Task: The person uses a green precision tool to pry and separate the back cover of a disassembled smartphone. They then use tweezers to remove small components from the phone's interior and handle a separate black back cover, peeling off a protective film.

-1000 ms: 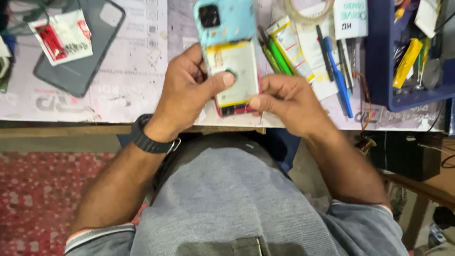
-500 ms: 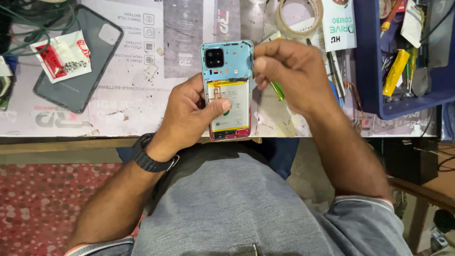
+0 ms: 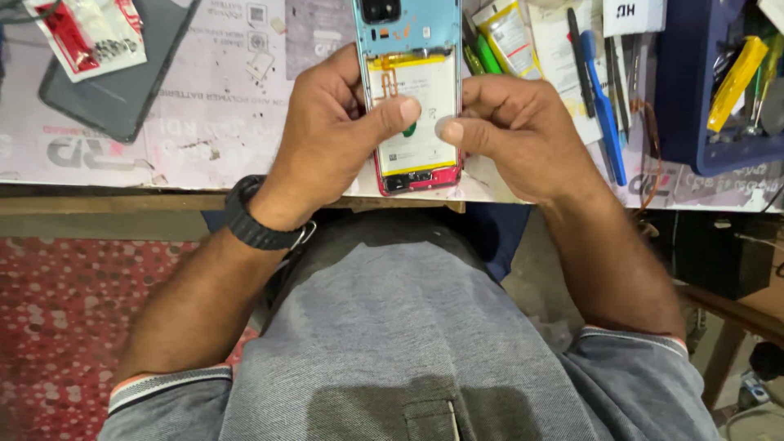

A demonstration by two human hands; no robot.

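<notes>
Dark phone back cover (image 3: 114,90) under red-and-clear packet (image 3: 86,33), upper left. Blue pen (image 3: 603,102), green marker (image 3: 487,55), blue tool tray (image 3: 694,98) at right.

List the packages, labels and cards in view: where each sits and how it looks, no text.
Clear packet: top left, on a dark phone cover; red and white contents.
Yellow-edged packet: right of the opened phone; white, rectangular.
White card: top right, beside the blue tray.
Battery label: white, on the phone, between left hand and right hand.
</notes>
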